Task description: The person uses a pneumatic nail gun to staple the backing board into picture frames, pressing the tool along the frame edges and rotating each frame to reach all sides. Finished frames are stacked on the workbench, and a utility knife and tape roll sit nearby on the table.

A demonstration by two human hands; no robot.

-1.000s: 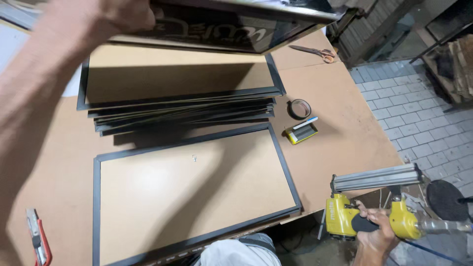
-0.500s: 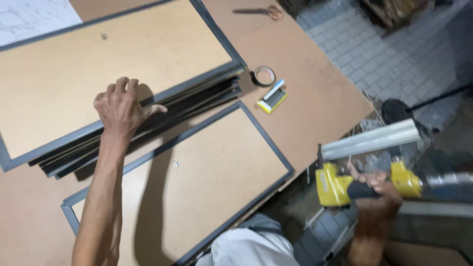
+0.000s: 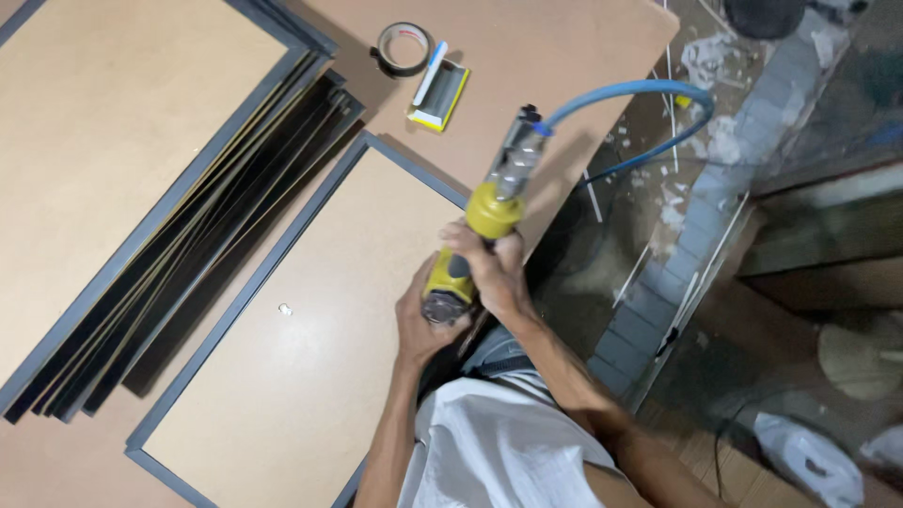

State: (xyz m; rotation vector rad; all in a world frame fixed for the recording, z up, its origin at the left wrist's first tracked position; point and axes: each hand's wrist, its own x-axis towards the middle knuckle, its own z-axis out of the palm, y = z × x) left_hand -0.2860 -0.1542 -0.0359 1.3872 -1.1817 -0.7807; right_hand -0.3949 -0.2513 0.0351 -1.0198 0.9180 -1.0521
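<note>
Stack of dark frames [image 3: 179,235] left of backed frame [image 3: 301,329] on table [image 3: 564,56], no hand on it now. Left hand [image 3: 423,325] moved onto yellow nail gun [image 3: 470,254] at frame's right edge, fingers wrapped under its base. Right hand [image 3: 494,273] still curled tight round grip. Blue hose [image 3: 630,94] arcs right of frame.

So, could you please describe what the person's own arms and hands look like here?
Both arms are bare from the hands up: the left hand and right hand wear no gloves, and no rings or watch show. The only clothing in view is a white sleeveless top.
</note>
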